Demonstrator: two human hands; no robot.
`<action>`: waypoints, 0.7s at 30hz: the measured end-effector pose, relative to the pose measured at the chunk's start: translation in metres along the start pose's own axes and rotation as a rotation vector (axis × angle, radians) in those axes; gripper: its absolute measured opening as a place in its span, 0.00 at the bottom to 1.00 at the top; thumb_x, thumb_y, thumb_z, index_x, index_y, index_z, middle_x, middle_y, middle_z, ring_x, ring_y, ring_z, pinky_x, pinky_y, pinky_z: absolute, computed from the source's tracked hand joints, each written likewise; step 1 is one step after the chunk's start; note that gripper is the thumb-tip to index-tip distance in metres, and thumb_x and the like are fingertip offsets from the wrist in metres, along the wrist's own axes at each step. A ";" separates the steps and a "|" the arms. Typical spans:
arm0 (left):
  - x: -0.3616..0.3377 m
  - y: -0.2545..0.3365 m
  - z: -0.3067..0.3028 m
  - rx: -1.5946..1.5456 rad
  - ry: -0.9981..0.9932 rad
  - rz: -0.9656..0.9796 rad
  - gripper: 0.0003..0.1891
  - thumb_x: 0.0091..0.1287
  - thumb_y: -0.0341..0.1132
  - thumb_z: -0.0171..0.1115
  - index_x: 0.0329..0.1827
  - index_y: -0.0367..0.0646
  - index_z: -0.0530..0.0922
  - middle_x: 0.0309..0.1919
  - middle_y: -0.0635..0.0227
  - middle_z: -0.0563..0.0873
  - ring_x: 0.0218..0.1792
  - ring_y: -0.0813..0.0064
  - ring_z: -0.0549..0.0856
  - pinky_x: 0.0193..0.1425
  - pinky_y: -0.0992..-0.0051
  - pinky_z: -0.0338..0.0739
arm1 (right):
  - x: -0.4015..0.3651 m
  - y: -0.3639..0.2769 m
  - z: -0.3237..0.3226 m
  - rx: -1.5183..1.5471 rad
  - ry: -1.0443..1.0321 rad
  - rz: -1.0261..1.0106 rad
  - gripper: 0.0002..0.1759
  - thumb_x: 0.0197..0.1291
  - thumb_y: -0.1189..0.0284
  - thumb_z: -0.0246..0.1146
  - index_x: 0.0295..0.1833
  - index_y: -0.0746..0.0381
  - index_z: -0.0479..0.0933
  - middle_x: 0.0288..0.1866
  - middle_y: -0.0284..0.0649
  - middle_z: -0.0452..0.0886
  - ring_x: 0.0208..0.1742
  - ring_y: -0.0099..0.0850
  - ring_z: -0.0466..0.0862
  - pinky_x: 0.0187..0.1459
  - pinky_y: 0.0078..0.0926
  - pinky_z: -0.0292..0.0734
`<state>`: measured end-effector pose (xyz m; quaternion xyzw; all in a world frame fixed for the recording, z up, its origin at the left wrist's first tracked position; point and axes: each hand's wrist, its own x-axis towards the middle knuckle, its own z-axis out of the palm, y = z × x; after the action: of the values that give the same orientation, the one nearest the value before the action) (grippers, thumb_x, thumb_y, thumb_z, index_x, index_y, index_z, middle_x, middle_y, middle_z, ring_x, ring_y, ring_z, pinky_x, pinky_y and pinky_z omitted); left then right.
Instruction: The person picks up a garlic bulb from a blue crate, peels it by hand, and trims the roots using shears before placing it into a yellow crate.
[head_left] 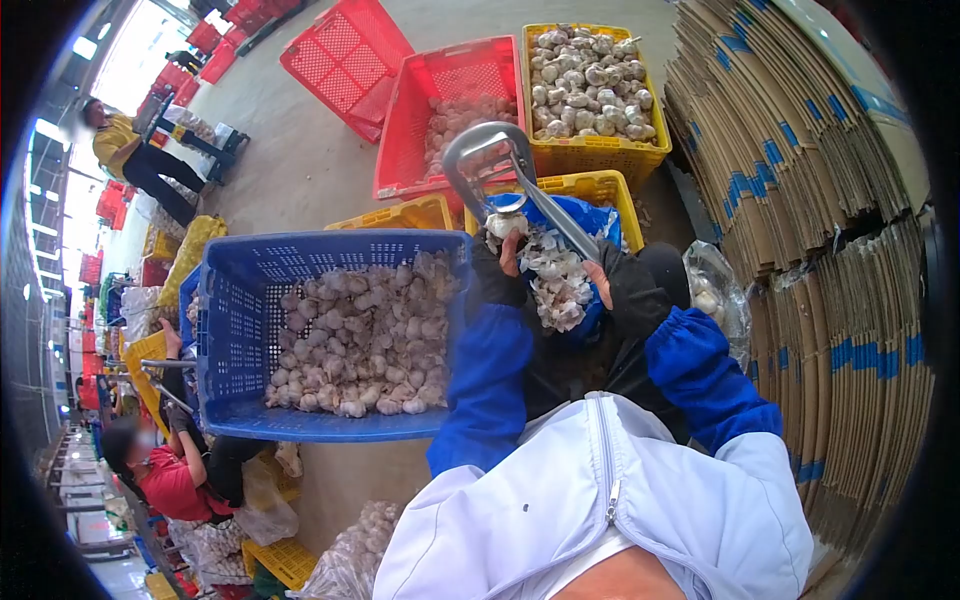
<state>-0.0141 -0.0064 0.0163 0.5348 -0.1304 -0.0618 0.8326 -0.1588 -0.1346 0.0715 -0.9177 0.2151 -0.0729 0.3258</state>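
My left hand (pixel 511 254), in a dark glove with bare fingertips, is closed on a white garlic bulb (pixel 507 227) directly below the metal jaws of a lever cutter (pixel 486 150). The cutter's long handle (pixel 566 222) slants down toward me, and my right hand (pixel 598 284) is closed around its lower end. Under both hands, a blue-lined yellow crate (pixel 622 192) is heaped with papery garlic trimmings (pixel 556 285). To the left of my arm stands a blue crate (pixel 330 432) holding many untrimmed-looking garlic bulbs (pixel 365 335).
A yellow crate (pixel 600 160) of garlic and a red crate (pixel 455 60) stand ahead. Stacked flat cardboard (pixel 840 330) walls the right side. A person in red (pixel 180 485) sits at left; another in yellow (pixel 118 145) stands farther off. A bag of garlic (pixel 355 550) lies near me.
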 end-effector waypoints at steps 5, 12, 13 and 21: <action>0.002 0.004 0.002 0.074 0.022 -0.073 0.12 0.57 0.32 0.62 0.42 0.38 0.73 0.34 0.67 0.81 0.32 0.77 0.80 0.37 0.79 0.76 | -0.001 -0.010 -0.010 -0.068 0.003 -0.004 0.26 0.60 0.57 0.50 0.53 0.68 0.67 0.39 0.55 0.76 0.41 0.50 0.76 0.45 0.39 0.70; 0.007 -0.013 -0.012 0.032 -0.022 -0.087 0.17 0.57 0.38 0.63 0.45 0.38 0.74 0.36 0.66 0.81 0.32 0.76 0.81 0.35 0.76 0.76 | 0.002 0.015 0.023 -0.163 0.116 -0.071 0.27 0.56 0.59 0.55 0.53 0.69 0.67 0.37 0.55 0.77 0.36 0.50 0.78 0.40 0.42 0.72; 0.008 -0.016 -0.013 0.013 -0.035 -0.091 0.17 0.57 0.38 0.63 0.45 0.38 0.73 0.36 0.66 0.81 0.32 0.76 0.81 0.35 0.76 0.76 | 0.004 0.022 0.030 -0.161 0.142 -0.090 0.26 0.56 0.59 0.55 0.53 0.69 0.67 0.36 0.55 0.77 0.35 0.50 0.78 0.39 0.42 0.72; 0.006 -0.016 -0.012 0.000 -0.117 -0.150 0.15 0.62 0.37 0.55 0.49 0.38 0.71 0.41 0.65 0.79 0.41 0.74 0.79 0.45 0.74 0.74 | 0.056 0.074 0.113 -0.029 0.374 -0.311 0.16 0.54 0.62 0.58 0.41 0.63 0.70 0.25 0.50 0.76 0.25 0.48 0.77 0.25 0.43 0.71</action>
<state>-0.0042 -0.0041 -0.0018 0.5386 -0.1383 -0.1552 0.8165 -0.1032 -0.1471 -0.0630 -0.9150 0.1289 -0.2879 0.2518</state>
